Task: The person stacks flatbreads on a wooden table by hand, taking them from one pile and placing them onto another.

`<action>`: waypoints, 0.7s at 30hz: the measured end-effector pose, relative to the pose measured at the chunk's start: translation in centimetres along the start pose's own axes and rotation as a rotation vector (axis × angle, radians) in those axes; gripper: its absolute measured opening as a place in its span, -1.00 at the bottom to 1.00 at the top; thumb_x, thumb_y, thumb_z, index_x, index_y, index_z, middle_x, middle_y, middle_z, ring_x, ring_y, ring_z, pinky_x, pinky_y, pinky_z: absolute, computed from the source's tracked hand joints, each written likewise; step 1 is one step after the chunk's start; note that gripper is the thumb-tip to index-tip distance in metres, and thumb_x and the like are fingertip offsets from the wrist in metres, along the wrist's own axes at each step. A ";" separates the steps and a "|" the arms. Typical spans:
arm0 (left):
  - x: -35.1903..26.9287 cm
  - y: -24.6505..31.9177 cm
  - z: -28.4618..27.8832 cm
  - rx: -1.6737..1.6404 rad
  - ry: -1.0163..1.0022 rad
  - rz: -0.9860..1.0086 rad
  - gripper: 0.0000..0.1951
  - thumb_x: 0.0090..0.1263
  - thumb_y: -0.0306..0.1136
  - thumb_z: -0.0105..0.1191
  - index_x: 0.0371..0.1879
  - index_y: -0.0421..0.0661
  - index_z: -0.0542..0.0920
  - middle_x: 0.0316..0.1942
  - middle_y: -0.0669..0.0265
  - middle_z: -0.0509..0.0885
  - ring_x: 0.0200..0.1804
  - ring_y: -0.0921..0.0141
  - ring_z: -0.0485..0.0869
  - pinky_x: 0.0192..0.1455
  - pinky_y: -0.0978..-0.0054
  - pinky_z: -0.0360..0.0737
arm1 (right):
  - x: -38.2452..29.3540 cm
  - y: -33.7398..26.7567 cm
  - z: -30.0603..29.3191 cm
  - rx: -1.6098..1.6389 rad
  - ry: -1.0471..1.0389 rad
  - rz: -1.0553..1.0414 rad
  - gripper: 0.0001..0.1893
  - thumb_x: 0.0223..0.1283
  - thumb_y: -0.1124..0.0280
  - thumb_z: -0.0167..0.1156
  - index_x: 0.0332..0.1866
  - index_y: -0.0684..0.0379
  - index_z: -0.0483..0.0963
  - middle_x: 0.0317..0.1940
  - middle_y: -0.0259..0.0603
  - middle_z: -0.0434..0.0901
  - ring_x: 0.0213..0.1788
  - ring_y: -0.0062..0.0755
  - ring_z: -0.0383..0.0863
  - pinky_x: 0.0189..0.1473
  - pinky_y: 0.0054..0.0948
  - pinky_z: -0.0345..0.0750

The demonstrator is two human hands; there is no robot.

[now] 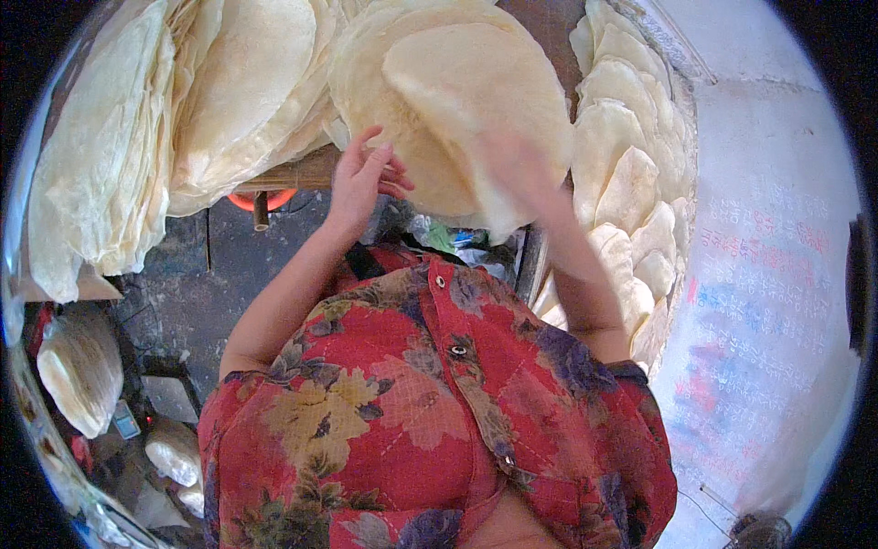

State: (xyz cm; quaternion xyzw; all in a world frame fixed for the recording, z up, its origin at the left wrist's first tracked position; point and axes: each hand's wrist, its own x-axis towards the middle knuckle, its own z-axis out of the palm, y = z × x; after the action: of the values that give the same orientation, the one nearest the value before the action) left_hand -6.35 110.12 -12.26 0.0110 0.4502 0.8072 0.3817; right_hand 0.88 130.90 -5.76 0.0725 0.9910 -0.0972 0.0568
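Note:
A stack of large, thin, pale yellow sheets (473, 82) lies before me, the top one folded or lifted along its lower left side. My left hand (367, 171) is at the stack's lower left edge, fingers apart and curled, with nothing in it. Over the right part of the top sheet is my right hand (514, 165), blurred by motion; whether it grips the sheet cannot be told. To the left, another pile of similar sheets (254, 82) overhangs a wooden edge.
More sheets hang in a bundle (103, 151) at the far left. Smaller overlapping pieces (617, 171) line the right side beside a wall (754, 274) bearing writing. Below the wooden edge is an orange container (280, 200). Wrapped bundles (82, 370) sit at lower left.

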 end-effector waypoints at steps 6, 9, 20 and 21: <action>-0.4 -0.9 -4.4 0.193 0.288 -0.010 -0.78 0.27 -0.40 0.02 -0.17 -0.24 0.48 -0.38 0.20 0.59 -0.39 0.35 0.63 -0.38 0.52 0.58 | -1.8 1.3 -16.8 -0.047 0.416 0.134 -0.74 0.13 0.51 -0.05 -0.10 0.29 0.50 -0.19 -0.19 0.59 -0.13 -0.42 0.53 -0.03 -0.48 0.42; -0.7 -1.5 -4.4 0.117 0.268 0.061 -0.78 0.26 -0.44 0.03 -0.18 -0.30 0.46 -0.36 0.18 0.59 -0.38 0.40 0.62 -0.32 0.54 0.61 | -1.6 -3.5 -14.7 0.093 0.430 0.045 -0.73 0.17 0.46 0.00 -0.05 0.28 0.48 -0.11 -0.09 0.56 -0.08 -0.43 0.54 -0.02 -0.46 0.43; 0.2 -0.4 -3.2 0.103 0.138 0.046 -0.64 0.21 -0.47 0.08 -0.02 -0.31 0.42 -0.15 0.16 0.57 -0.17 0.36 0.60 -0.15 0.47 0.58 | 3.7 -6.3 6.6 -0.038 0.232 -0.281 -0.84 -0.03 0.41 0.05 -0.35 0.26 0.38 -0.47 -0.02 0.51 -0.39 -0.07 0.56 -0.35 -0.24 0.52; 0.3 -0.3 -3.3 0.118 0.096 0.053 -0.62 0.21 -0.47 0.09 0.01 -0.30 0.41 -0.15 0.16 0.57 -0.17 0.37 0.59 -0.15 0.47 0.58 | 3.8 -6.1 6.2 0.024 0.153 -0.262 -0.80 0.01 0.35 0.07 -0.34 0.27 0.38 -0.45 0.00 0.51 -0.38 -0.06 0.56 -0.34 -0.24 0.51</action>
State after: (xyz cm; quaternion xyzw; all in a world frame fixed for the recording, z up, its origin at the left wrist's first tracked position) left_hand -7.55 108.04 -14.53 0.0065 0.5144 0.7886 0.3370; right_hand -3.16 124.27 -11.20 -0.0498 0.9922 -0.1099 -0.0330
